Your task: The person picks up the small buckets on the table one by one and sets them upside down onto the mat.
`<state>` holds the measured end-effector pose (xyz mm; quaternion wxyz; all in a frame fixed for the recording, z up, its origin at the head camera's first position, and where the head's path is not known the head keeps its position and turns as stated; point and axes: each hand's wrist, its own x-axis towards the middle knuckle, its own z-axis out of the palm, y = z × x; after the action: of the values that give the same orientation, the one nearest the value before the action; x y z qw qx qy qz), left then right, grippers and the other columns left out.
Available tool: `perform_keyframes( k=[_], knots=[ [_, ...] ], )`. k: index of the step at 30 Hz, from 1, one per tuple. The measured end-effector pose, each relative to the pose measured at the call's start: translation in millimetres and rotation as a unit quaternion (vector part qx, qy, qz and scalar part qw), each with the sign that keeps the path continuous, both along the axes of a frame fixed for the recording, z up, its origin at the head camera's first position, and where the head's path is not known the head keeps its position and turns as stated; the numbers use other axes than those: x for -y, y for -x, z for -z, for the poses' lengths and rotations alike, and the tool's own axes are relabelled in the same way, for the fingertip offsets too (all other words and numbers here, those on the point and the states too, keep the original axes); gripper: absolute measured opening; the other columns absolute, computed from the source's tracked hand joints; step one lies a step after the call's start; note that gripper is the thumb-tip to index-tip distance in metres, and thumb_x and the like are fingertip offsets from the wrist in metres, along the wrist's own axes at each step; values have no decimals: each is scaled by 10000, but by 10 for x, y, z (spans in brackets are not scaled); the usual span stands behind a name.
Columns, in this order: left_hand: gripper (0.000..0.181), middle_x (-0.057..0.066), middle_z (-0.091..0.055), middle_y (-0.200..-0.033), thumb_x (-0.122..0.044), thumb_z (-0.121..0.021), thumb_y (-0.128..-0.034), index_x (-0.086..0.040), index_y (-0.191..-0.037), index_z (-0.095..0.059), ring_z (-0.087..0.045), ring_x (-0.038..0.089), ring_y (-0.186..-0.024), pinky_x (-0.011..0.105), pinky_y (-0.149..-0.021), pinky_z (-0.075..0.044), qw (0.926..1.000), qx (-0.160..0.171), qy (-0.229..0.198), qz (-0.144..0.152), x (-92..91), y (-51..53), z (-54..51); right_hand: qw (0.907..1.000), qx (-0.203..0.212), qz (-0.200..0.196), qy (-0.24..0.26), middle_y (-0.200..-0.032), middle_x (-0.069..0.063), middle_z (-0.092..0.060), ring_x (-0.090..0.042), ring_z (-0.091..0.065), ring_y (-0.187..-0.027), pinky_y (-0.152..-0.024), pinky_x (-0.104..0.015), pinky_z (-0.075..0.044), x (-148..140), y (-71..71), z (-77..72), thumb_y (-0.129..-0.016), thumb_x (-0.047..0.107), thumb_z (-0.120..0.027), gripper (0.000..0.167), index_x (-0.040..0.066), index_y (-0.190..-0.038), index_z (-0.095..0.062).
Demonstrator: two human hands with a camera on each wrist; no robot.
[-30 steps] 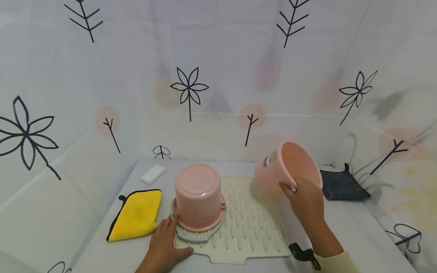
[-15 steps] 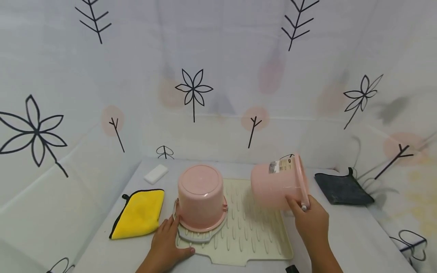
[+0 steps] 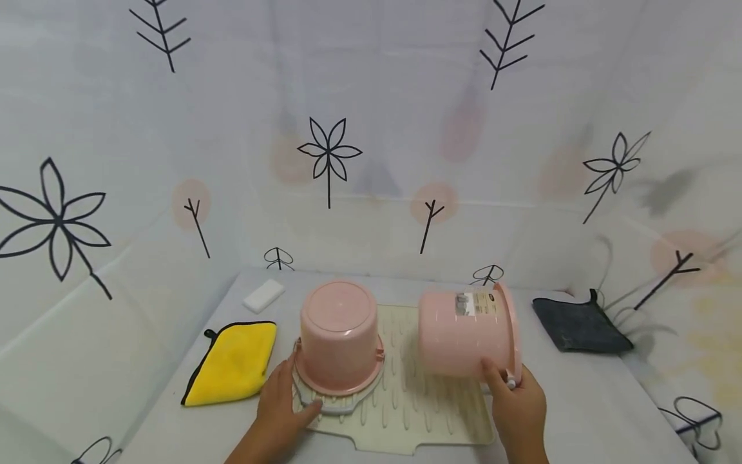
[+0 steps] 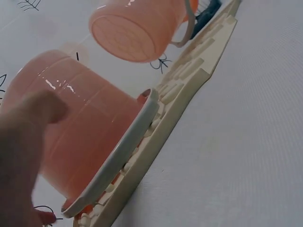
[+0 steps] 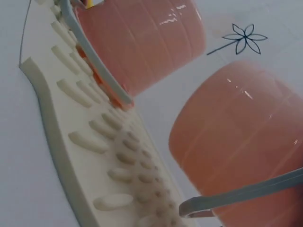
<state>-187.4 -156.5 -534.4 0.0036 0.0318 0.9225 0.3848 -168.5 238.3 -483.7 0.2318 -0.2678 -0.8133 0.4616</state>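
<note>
While the right hand (image 3: 516,406) is gripping the tipped bucket (image 3: 458,338), I'm resting the left hand (image 3: 276,401), fingers spread, by the upside-down bucket (image 3: 339,338), guessing slow turning works best.

loc: booth-like, rm type unclear | flower-print sheeting (image 3: 377,77) on 3 sides | wht tbl (image 3: 580,399) set btwn

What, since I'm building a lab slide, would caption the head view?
Right hand holds a sideways pink bucket over a ridged cream mat, beside an upturned pink bucket near the left hand.
</note>
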Motion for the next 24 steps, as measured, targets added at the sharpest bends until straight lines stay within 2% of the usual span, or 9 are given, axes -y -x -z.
perform_keyframes(
  k=[2, 4, 6, 9, 13, 15, 18, 21, 24],
  knots=[
    [900, 192, -305, -1624, -329, -722, -928, -121, -1639, -211, -277, 431, -1493, 750, -1162, -248, 9977, -483, -447, -136, -23, -41, -73, 9996, 26, -20, 265, -1029, -181, -726, -209, -540, -808, -564, -226, -428, 14, -10, 46, -939, 578, -718, 655, -28, -1184, -690],
    [787, 87, -348, -1599, -240, -684, -939, -162, -1612, -283, -296, 310, -1482, 707, -1169, -275, 9909, -1027, -844, -192, -74, -78, -159, 9989, -26, -37, 458, -1109, -205, -735, -196, -555, -872, -611, -153, -434, 20, -16, 83, -940, 578, -717, 677, -37, -1222, -680],
    [700, 2, -414, -1550, -174, -679, -929, -203, -1560, -379, -361, 218, -1443, 636, -1153, -369, 9819, -1523, -1121, -131, -152, -108, -255, 9981, -148, -71, 596, -1175, -215, -735, -158, -566, -933, -667, -83, -432, 23, -24, 111, -944, 552, -727, 670, -40, -1255, -674],
    [584, -67, -505, -1445, -75, -675, -929, -232, -1462, -492, -500, 138, -1337, 445, -1102, -497, 9659, -2016, -1589, 345, -318, -125, -395, 9962, -364, -161, 771, -1248, -208, -717, -87, -552, -1030, -830, -52, -423, 19, -31, 142, -954, 492, -745, 634, -37, -1294, -668],
    [526, -47, -593, -1348, -8, -682, -905, -206, -1377, -563, -597, 148, -1230, 314, -1031, -551, 9485, -2136, -2039, 1145, -592, -112, -587, 9928, -563, -313, 1011, -1243, -89, -703, -36, -517, -1134, -992, -109, -391, 3, -28, 171, -955, 435, -766, 589, -17, -1319, -665],
    [528, -47, -590, -1367, -57, -703, -913, -234, -1388, -557, -589, 143, -1244, 339, -1042, -545, 9475, -2052, -2003, 1414, -732, -86, -673, 9902, -627, -411, 1179, -1193, 27, -695, -33, -513, -1160, -1000, -97, -389, -10, -29, 181, -955, 409, -773, 575, -12, -1329, -659],
    [598, -66, -530, -1456, -174, -751, -915, -290, -1447, -505, -538, 143, -1325, 442, -1092, -509, 9508, -1893, -1758, 1709, -925, -20, -776, 9873, -638, -546, 1349, -1094, 192, -657, -20, -520, -1160, -905, -21, -381, -33, -39, 190, -957, 391, -775, 569, -8, -1342, -645],
    [743, -83, -412, -1573, -338, -788, -890, -329, -1534, -418, -458, 172, -1425, 535, -1112, -477, 9580, -1814, -1158, 1894, -1097, 48, -853, 9834, -640, -707, 1544, -1059, 255, -635, 17, -541, -1141, -880, -2, -412, -59, -55, 184, -965, 358, -772, 564, -17, -1358, -623],
    [951, -32, -301, -1668, -462, -837, -822, -324, -1614, -328, -359, 248, -1516, 587, -1130, -447, 9572, -2007, -445, 2037, -1251, 114, -874, 9818, -727, -839, 1544, -1012, 260, -645, 60, -577, -1057, -852, -19, -451, -90, -67, 180, -975, 283, -766, 510, -49, -1333, -618]
  ],
)
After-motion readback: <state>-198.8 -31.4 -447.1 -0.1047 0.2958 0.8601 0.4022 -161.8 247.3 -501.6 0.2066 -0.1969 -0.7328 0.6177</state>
